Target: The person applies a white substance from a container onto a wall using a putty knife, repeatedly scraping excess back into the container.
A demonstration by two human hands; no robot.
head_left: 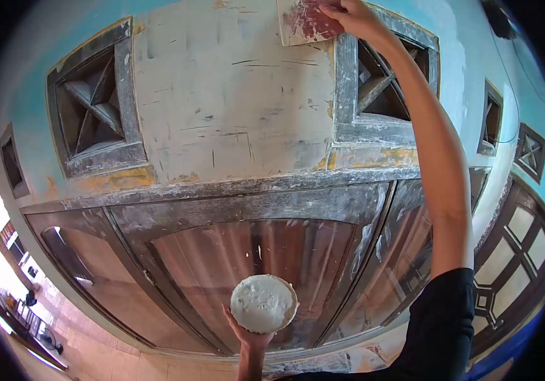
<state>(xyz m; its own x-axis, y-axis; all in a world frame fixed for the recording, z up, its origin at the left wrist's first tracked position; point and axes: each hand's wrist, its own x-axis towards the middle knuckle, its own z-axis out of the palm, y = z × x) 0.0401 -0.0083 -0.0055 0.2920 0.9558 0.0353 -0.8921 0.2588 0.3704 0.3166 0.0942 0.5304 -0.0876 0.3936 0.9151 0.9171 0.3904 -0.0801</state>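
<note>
My right hand (353,16) is raised high and grips a reddish, putty-smeared scraper (310,22). The scraper's flat blade lies at or very near the wall (234,95), beside the upper left corner of the right vent frame (347,82). Low in the middle, my left hand (251,336) supports a round bowl of white putty (264,303) from below, its fingers curled round the side. The putty's surface is lumpy and fills the bowl. Pale filler covers the wall, with dark scratches and grey smudges showing. Contact between blade and wall cannot be made out exactly.
A left vent frame (91,101) with crossed slats is set in the wall. Beneath runs a worn wooden beam (241,203) over glazed door panels (253,254). A fan (49,338) stands on the tiled floor (104,343) at lower left. Another dark door (507,260) is at right.
</note>
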